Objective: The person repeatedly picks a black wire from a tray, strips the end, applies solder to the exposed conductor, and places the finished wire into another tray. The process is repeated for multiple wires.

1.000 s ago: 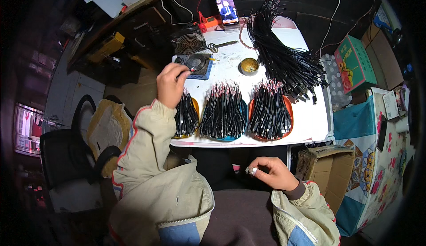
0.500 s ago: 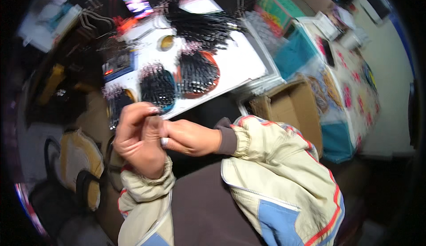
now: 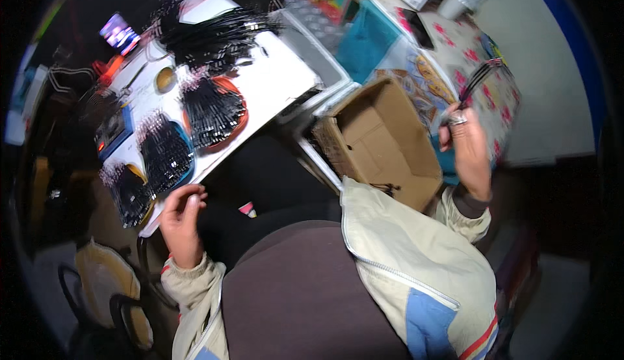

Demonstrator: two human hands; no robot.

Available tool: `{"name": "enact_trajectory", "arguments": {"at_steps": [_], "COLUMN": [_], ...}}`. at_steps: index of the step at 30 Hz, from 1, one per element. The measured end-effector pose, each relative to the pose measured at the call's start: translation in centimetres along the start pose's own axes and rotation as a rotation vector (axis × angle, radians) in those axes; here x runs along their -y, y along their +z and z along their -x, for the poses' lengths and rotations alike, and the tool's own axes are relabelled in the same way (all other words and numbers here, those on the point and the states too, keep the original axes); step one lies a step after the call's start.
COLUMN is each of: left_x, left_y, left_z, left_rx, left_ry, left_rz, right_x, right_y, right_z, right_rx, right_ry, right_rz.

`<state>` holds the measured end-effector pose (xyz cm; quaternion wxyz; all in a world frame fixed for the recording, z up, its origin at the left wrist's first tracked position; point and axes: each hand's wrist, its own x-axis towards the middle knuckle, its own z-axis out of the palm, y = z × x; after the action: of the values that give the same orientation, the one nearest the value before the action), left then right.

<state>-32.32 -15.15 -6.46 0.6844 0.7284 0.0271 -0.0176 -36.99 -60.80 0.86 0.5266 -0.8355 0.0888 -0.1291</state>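
Observation:
My right hand (image 3: 470,149) is raised over the right side of the cardboard box (image 3: 396,136), closed on a small bunch of thin black wires (image 3: 480,79) that sticks up and away from its fingers. A few similar dark pieces (image 3: 388,188) lie inside the box near its close edge. At the table's front left edge, my left hand (image 3: 182,223) is loosely curled, its thumb apart from the fingers, and nothing shows in it. Beyond it stand a blue bowl (image 3: 190,155), an orange bowl (image 3: 242,123) and a yellow-rimmed bowl (image 3: 148,201), filled with short black wire pieces.
A heap of long black wires (image 3: 214,35) lies across the white table (image 3: 286,67). A lit phone (image 3: 119,34) and a round tin (image 3: 166,79) are there too. On the right is a flowered table (image 3: 455,54) with a dark phone (image 3: 417,30). A chair (image 3: 107,282) stands lower left.
My hands, together in front of me before, have parted. The right one has swung far right over the box with the wires; the left is lower. The view has turned right.

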Motion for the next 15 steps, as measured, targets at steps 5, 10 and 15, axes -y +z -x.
{"name": "enact_trajectory", "arguments": {"at_steps": [5, 10, 15], "left_x": [1.4, 0.9, 0.7], "left_y": [-1.3, -4.2, -8.1], "left_z": [1.4, 1.7, -0.2], "left_rx": [-0.066, -0.190, -0.426], "left_ry": [-0.070, -0.039, 0.110], "left_rz": [0.034, 0.026, -0.135], "right_x": [-17.5, -28.6, -29.8], "right_y": [7.8, 16.0, 17.6], "right_z": [-4.4, -5.5, -8.1], "right_rx": [0.364, 0.579, 0.621], "right_ry": [0.454, 0.311, 0.260], "right_rz": [0.421, 0.724, 0.756]}}
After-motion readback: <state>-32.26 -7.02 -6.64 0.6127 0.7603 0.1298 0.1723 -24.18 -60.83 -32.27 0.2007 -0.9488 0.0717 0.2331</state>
